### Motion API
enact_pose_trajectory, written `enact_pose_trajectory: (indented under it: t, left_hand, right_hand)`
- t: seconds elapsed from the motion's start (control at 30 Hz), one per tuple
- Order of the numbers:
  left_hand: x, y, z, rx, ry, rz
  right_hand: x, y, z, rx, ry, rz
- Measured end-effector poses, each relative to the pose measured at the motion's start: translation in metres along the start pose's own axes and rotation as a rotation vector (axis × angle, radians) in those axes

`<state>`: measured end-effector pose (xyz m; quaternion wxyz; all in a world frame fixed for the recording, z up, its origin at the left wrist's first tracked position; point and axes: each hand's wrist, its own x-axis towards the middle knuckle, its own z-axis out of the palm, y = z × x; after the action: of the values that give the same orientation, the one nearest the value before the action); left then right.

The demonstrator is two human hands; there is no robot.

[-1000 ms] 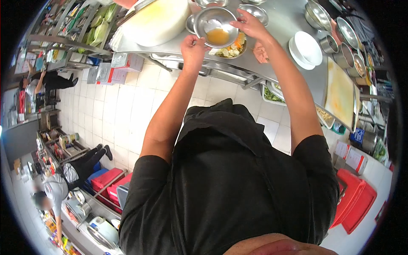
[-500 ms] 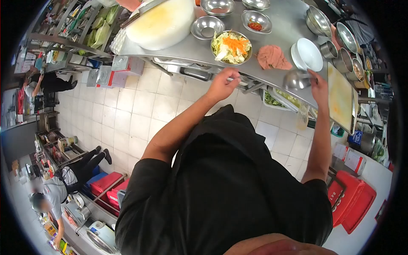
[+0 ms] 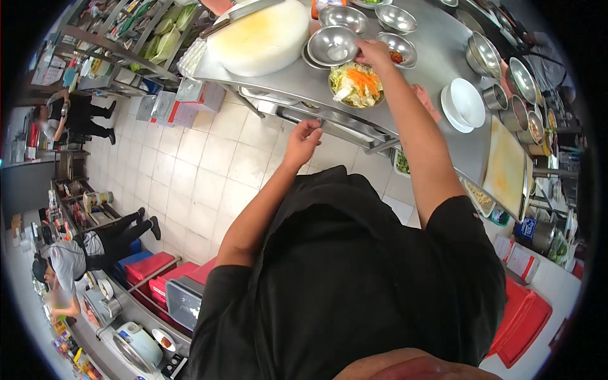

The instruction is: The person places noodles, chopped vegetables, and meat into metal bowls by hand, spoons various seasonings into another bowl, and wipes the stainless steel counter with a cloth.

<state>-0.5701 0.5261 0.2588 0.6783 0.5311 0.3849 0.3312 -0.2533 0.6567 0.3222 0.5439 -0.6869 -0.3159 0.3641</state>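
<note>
A metal bowl [image 3: 332, 45] is pinched at its right rim by my right hand [image 3: 375, 54]. It sits over another metal bowl, whose edge shows beneath it. Right below my forearm and wrist, a bowl of chopped cabbage topped with shredded carrot [image 3: 356, 85] stands near the table's front edge. A small metal bowl with red chopped stuff [image 3: 398, 52] is partly behind my hand. My left hand [image 3: 303, 144] hangs in front of the table edge, empty, with its fingers loosely curled and apart from the thumb.
A round white chopping block [image 3: 258, 38] with a cleaver [image 3: 244, 14] stands at the left. White bowls [image 3: 465, 104], a pinkish cloth [image 3: 425, 102] and a yellowed cutting board [image 3: 506, 158] lie to the right. Two people are at the far left, one by a rice cooker [image 3: 136, 348].
My right hand has carried the metal bowl from the table's right front edge leftward onto the other bowl. My left hand has dropped back from the table. The view has shifted slightly.
</note>
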Motion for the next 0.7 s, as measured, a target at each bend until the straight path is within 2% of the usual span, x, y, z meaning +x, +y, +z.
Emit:
enact_pose_trajectory:
  t: [0.1, 0.17, 0.23, 0.3, 0.4, 0.5, 0.6, 0.7]
  left_hand:
    - [-0.012, -0.009, -0.028, -0.050, 0.132, -0.033]
    - [-0.021, -0.008, -0.041, -0.054, 0.177, -0.107]
    - [-0.021, -0.010, -0.046, -0.056, 0.212, -0.147]
    - [-0.013, -0.013, -0.043, -0.084, 0.201, -0.179]
    - [0.012, -0.012, -0.034, -0.144, 0.145, -0.217]
    - [0.050, -0.003, -0.013, -0.200, 0.095, -0.253]
    - [0.083, 0.003, 0.008, -0.256, 0.070, -0.299]
    - [0.110, 0.009, 0.025, -0.293, 0.055, -0.332]
  right_hand:
    - [-0.008, -0.006, -0.024, -0.172, 0.150, -0.147]
    - [-0.023, 0.006, -0.069, -0.487, 0.311, -0.414]
    - [-0.035, 0.039, -0.113, -0.715, 0.425, -0.288]
    - [-0.063, 0.070, -0.137, -1.051, 0.398, -0.159]
    - [-0.111, 0.120, -0.136, -1.202, 0.432, -0.707]
    - [-0.107, 0.149, -0.159, -1.021, 0.413, -0.554]
    - [-0.110, 0.154, -0.187, -1.096, 0.465, -0.470]
    - [-0.145, 0.069, -0.158, -1.112, 0.485, -0.487]
